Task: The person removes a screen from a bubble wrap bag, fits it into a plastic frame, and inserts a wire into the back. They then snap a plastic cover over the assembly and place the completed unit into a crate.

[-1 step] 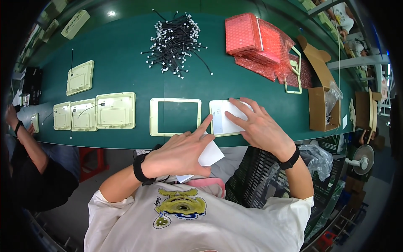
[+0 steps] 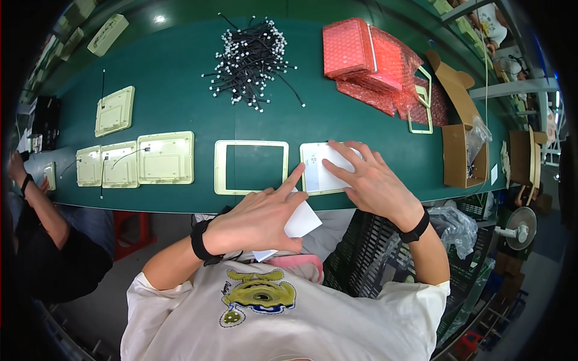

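A white flat panel (image 2: 316,174) lies on the green table (image 2: 180,66) near its front edge. My right hand (image 2: 370,180) rests flat on the panel with its fingers spread. My left hand (image 2: 256,219) holds a white sheet (image 2: 306,221) below the table edge, and its index finger reaches up to the panel's lower left corner. An empty cream frame (image 2: 251,166) lies just left of the panel.
Several cream panels (image 2: 165,157) line the table's left. A pile of black cables (image 2: 253,57) and red bubble-wrap bags (image 2: 367,54) lie at the back. A cardboard box (image 2: 460,153) stands at right. Another person's arm (image 2: 36,204) works at far left.
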Demonstrator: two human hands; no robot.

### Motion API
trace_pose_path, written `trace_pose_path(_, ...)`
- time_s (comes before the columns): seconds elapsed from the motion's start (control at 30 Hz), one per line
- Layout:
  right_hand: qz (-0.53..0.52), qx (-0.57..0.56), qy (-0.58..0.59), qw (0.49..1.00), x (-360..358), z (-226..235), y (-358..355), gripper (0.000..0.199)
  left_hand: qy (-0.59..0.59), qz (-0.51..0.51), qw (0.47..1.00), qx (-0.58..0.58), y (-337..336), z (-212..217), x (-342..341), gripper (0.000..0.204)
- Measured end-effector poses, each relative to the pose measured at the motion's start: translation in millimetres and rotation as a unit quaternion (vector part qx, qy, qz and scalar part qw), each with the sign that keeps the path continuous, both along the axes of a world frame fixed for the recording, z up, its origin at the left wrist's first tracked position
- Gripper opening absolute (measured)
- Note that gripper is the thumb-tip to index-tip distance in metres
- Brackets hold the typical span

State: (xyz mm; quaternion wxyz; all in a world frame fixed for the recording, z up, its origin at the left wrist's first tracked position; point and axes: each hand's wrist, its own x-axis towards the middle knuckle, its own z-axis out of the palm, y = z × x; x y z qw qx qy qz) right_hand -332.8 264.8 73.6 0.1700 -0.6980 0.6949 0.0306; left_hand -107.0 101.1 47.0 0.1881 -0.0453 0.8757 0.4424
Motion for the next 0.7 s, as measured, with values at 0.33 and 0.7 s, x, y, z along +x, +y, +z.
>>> trace_pose_path(0.33, -0.085, -0.094, -0.128, 0.984, 14.6, 19.6, -2.3, 0.072, 0.086, 0.124, 0.987, 0.052, -7.3, 26.7, 18.5, 0.096)
trace_pose_path(0.7, -0.113, -0.145, -0.455, 0.871, 77.8, 19.8, -37.5, 0.094, 0.25, 0.254, 0.932, 0.074, -36.8, 22.7, 36.0, 0.117)
